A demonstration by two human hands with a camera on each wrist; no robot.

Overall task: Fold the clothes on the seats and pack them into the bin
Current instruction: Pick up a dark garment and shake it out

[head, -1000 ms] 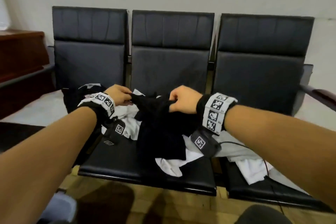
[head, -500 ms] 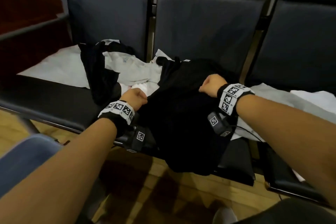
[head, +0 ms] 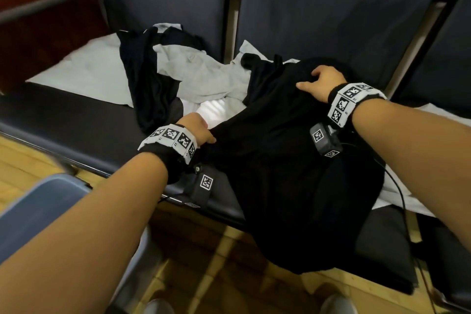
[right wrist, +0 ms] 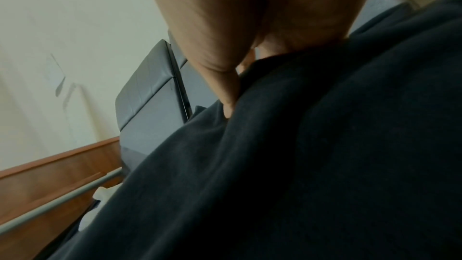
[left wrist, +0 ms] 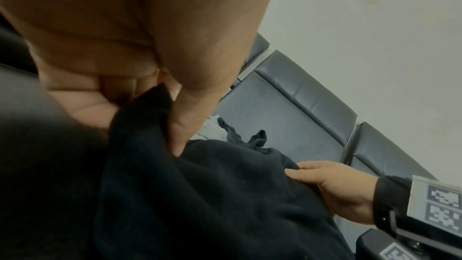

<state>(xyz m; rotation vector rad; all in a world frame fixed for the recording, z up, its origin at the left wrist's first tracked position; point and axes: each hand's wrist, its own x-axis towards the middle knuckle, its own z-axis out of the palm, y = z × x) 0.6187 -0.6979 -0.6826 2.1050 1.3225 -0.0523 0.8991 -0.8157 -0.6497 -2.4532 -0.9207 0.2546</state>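
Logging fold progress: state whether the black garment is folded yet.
Not folded: the black garment lies spread, draping off the seat edge, gripped by left hand and right hand.

Dim indoor light, motion blur, wide-angle warping

I see a row of dark padded seats [head: 84,120] crossing the frame from left to lower right. On them lie a black garment [head: 293,173] at centre, draping over the front edge, a grey shirt [head: 204,76] and another black garment [head: 150,89] at upper centre, and a pale cloth [head: 86,71] at left.
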